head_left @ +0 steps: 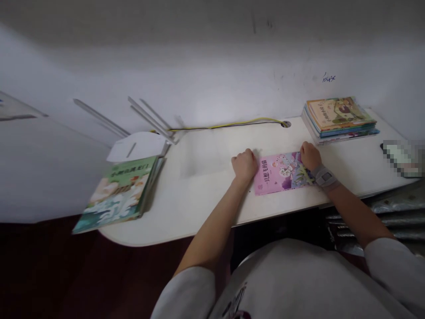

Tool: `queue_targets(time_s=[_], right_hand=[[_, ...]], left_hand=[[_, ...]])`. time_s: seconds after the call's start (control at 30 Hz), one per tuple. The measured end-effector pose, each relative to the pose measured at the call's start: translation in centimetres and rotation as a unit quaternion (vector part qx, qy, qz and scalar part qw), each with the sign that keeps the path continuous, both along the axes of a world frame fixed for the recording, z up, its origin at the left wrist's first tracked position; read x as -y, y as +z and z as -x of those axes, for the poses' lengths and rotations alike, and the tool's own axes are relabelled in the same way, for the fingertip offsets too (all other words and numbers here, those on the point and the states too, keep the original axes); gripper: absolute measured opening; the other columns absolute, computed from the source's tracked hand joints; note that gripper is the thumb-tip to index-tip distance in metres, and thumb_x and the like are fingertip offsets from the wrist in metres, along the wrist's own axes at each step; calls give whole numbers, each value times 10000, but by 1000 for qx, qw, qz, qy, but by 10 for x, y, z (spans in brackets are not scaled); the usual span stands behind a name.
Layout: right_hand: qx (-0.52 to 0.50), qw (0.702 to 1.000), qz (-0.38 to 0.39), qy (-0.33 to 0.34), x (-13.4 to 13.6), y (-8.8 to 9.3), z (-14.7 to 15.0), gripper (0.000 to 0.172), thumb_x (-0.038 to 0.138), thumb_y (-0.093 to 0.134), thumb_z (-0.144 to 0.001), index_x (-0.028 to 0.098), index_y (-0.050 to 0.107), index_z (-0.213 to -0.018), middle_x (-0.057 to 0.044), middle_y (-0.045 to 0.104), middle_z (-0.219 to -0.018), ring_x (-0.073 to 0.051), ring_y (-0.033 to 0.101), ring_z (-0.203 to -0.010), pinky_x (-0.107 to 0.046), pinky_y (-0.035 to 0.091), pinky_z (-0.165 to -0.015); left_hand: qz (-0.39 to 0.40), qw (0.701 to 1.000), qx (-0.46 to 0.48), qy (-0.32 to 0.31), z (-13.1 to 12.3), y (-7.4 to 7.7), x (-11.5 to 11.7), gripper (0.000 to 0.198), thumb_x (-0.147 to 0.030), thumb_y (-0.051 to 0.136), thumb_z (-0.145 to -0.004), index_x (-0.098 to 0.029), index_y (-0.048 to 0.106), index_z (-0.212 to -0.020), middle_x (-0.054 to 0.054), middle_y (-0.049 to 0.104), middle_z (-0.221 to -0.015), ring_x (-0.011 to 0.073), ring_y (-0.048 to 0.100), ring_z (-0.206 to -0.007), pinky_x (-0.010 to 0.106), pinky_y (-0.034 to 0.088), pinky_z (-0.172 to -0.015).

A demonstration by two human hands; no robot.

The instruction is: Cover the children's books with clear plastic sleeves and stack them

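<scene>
A pink picture book [277, 173] with a white cat and purple and green artwork lies flat on the white table, turned sideways to me. My left hand [245, 165] is closed at the book's left edge, near its far corner. At the opposite end, my right hand [311, 156], with a grey band on its wrist, is closed over the far right corner. The fingertips of both hands are hidden, curled under beside the cover.
A stack of picture books [341, 119] stands at the back right, near a phone [400, 157]. On the left, green-covered books [121, 190] overhang the table edge beside a white router [137, 146]. Yellow and black cables [229, 125] run along the wall to a hole in the white table [195, 195].
</scene>
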State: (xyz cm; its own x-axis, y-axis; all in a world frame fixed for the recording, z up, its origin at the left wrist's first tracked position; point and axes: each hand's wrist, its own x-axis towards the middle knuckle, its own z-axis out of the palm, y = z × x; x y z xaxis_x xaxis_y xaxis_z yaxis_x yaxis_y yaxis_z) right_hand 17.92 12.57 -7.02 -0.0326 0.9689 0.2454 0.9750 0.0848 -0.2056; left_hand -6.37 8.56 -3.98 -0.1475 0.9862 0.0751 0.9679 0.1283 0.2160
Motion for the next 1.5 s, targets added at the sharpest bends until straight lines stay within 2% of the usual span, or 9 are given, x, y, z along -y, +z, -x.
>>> queue_targets(time_s=[0.13, 0.4, 0.5, 0.67, 0.93, 1.0, 1.1, 1.27, 1.5], right_hand=[[-18, 999, -33, 17, 1, -5, 1, 242, 104, 342, -873, 131, 552, -990, -148, 641, -929, -243, 572, -859, -333, 413, -742], [12, 998, -43, 36, 13, 20, 11, 301, 70, 363, -857, 84, 578, -1067, -223, 635, -1085, -301, 586, -998, -414, 441, -846], [13, 984, -95, 153, 32, 28, 41, 345, 218, 380, -927, 83, 559, -1188, -229, 514, -1347, -316, 461, -1248, -470, 364, -1014], [-26, 945, -32, 324, 56, 11, 70, 524, 372, 256, -981, 90, 435, -1385, -147, 437, -1463, -230, 377, -1358, -424, 310, -1106], [82, 967, -3, 242, 38, 0, 14, 575, 434, 308, -969, 69, 443, -1393, -186, 411, -1472, -320, 376, -1356, -481, 288, -1089], [95, 969, -5, 230, 37, -1, 10, 550, 401, 304, -972, 83, 436, -1400, -178, 405, -1478, -313, 373, -1360, -477, 291, -1087], [99, 968, -11, 231, 36, -4, 9, 525, 360, 302, -971, 91, 435, -1402, -173, 413, -1473, -304, 374, -1362, -474, 295, -1087], [101, 966, 3, 236, 38, 1, 13, 520, 333, 311, -965, 72, 432, -1398, -191, 407, -1471, -318, 373, -1360, -491, 307, -1077], [64, 952, -17, 299, 55, 11, 54, 616, 485, 315, -956, 105, 379, -1436, -153, 351, -1514, -277, 328, -1391, -482, 280, -1108]], left_hand=[[-38, 992, -71, -93, -37, 2, 23, 492, -239, 275, -955, -77, 372, -1410, 192, 403, -1476, 302, 342, -1377, 489, 254, -1103], [21, 983, -56, -174, -68, -18, 32, 675, -474, 193, -969, -32, 280, -1472, 199, 252, -1549, 358, 205, -1432, 534, 161, -1151], [25, 982, -53, -179, -64, -19, 32, 651, -429, 223, -966, -35, 252, -1483, 199, 238, -1553, 352, 190, -1439, 535, 162, -1153], [48, 974, -58, -214, -58, -19, 32, 650, -320, 373, -921, -79, 215, -1504, 175, 196, -1570, 341, 126, -1455, 515, 141, -1166], [-43, 985, -25, -164, -50, -16, 37, 574, -344, 194, -987, -12, 391, -1411, 194, 392, -1483, 289, 311, -1403, 439, 239, -1146], [-62, 977, -37, -200, -51, -16, 46, 582, -375, 195, -987, -34, 403, -1410, 187, 375, -1495, 301, 273, -1419, 482, 193, -1156], [-32, 960, -51, -273, -53, -18, 50, 626, -474, 231, -970, -93, 353, -1452, 152, 296, -1541, 314, 208, -1441, 537, 135, -1159], [14, 973, -48, -226, -48, -17, 35, 771, -639, 273, -902, -142, 278, -1491, 140, 239, -1567, 346, 191, -1440, 543, 159, -1143], [40, 968, -58, -240, -41, -19, 31, 679, -439, 337, -927, -118, 208, -1511, 145, 179, -1583, 338, 128, -1456, 517, 137, -1159]])
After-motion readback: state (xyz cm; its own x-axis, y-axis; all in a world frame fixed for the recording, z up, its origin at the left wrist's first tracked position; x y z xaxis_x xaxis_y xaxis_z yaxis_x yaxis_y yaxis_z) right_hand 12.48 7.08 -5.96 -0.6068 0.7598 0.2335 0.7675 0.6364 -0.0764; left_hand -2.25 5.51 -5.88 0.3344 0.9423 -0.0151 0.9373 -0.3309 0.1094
